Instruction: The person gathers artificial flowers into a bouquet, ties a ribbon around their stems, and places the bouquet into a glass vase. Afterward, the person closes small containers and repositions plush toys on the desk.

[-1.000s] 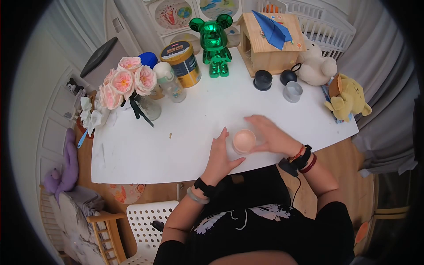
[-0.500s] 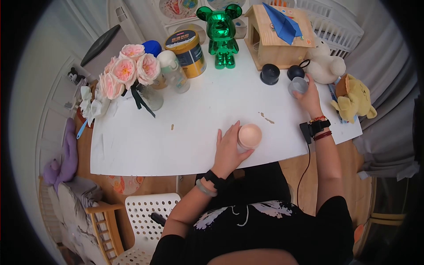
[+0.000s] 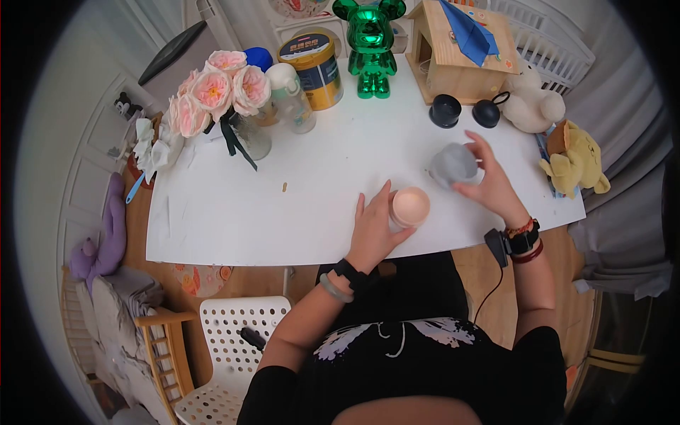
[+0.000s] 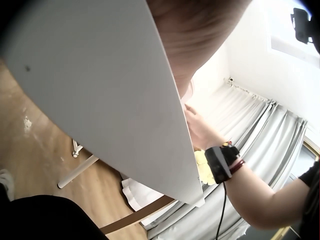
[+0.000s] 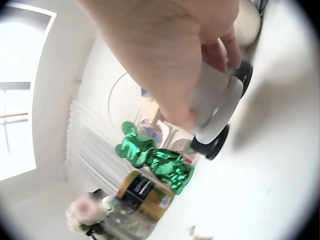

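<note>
My left hand (image 3: 372, 228) holds a small round peach-coloured cup (image 3: 411, 207) near the table's front edge, thumb and fingers round its side. In the left wrist view, the left palm (image 4: 192, 35) hides most of this cup. My right hand (image 3: 494, 185) grips a translucent grey cup (image 3: 453, 166) between thumb and fingers, over the table to the right of the peach cup. The right wrist view shows this grey cup (image 5: 217, 97) tilted, with a wider rim band at its lower end. It looks blurred in the head view.
Behind the right hand stand a black cup (image 3: 445, 111) and a round black piece with a loop (image 3: 486, 112). A wooden house (image 3: 464, 53), a green bear figure (image 3: 372, 53), a tub (image 3: 312, 71), a bottle (image 3: 294, 103) and flowers (image 3: 219, 92) line the back. A yellow plush (image 3: 577, 159) sits right.
My right hand left the peach cup's side, reached to the back right, took the grey cup and brought it toward the middle. My left hand closed round the peach cup.
</note>
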### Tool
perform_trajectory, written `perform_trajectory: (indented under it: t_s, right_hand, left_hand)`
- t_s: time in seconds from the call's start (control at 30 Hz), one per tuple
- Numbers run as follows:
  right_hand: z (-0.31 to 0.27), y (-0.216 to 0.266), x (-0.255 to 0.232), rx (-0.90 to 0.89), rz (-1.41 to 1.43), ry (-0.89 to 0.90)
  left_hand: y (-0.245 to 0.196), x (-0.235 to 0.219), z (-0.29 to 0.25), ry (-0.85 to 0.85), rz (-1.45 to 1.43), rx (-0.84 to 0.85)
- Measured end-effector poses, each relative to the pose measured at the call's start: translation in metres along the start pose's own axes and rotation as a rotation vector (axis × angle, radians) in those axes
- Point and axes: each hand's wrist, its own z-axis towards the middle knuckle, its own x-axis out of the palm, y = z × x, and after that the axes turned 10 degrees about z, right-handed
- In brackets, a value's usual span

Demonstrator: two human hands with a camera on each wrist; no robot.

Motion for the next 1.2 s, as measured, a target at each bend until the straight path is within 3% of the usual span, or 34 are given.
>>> perform_trajectory:
  t_s: [0.07, 0.2, 0.27, 0.77, 0.97, 1.2]
  right_hand:
    - [-0.011, 0.023, 0.012, -0.031, 0.126, 0.256]
    - [-0.012, 0.038, 0.030, -0.110, 0.120, 0.361]
    - [-0.010, 0.042, 0.035, -0.218, -0.031, 0.435]
    - [0.016, 0.047, 0.037, -0.358, -0.088, 0.706]
    - [0.028, 0.046, 0.031, -0.253, 0.010, 0.822]
    - [0.022, 0.052, 0.039, -0.341, -0.075, 0.764]
  left_hand:
    - [0.000, 0.000, 0.000, -0.003, 0.002, -0.001]
    - [-0.002, -0.003, 0.000, 0.004, -0.003, -0.005]
    - [-0.001, -0.003, 0.000, 0.010, -0.002, -0.014]
    - [0.003, 0.001, 0.000, -0.018, 0.032, 0.021]
    - [0.004, 0.002, -0.001, -0.029, 0.026, 0.024]
    - [0.004, 0.001, 0.000, -0.019, 0.023, 0.027]
